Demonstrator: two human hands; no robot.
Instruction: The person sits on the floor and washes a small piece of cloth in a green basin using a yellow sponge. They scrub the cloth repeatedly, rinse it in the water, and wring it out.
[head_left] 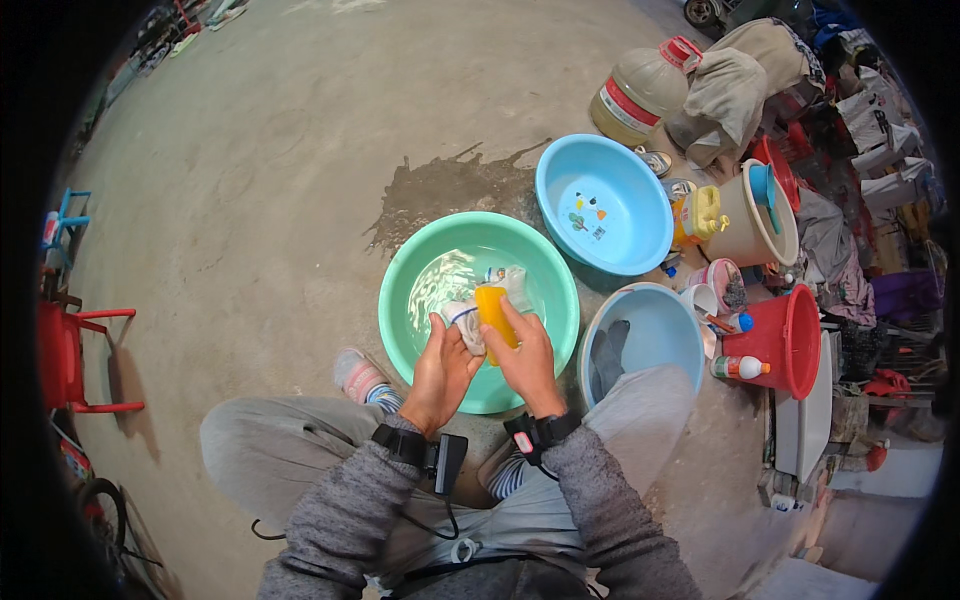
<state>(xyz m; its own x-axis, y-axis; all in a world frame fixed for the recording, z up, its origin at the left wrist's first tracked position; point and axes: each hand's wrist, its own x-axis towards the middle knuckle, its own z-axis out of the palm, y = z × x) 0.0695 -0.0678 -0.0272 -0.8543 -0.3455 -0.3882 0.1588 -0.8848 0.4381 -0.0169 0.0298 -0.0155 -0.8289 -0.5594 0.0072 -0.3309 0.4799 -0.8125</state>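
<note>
Concrete floor [250, 200] is bearing a dark wet patch [450, 195] beyond the green basin [393, 310]. A red chair [62, 350] is standing toward the floor's left edge; heaped clothes [825, 235] and household goods are crowding its right edge. A blue basin [622, 180] is sitting just beside the green one's far right rim; a pale blue basin [665, 325], holding a dark cloth [608, 360], is standing by its near right rim. A red bucket [762, 345] is standing farther right.

Labels: the large jug [642, 92] is carrying a red and white band, and the blue basin's bottom is showing coloured printed motifs. A yellow bottle [690, 220] is standing against that basin's right rim.

Both forearms are reaching up from the lower edge, converging over the green basin's near half. The right hand [527, 362] is gripping a yellow bar [491, 308], thumb and fingers pressing its sides. The left hand [445, 372] is turning its palm inward, bent fingers and thumb holding a white cloth [461, 320] against the bar's left side. Another pale cloth [514, 284] is lying in the water beyond the bar.
</note>
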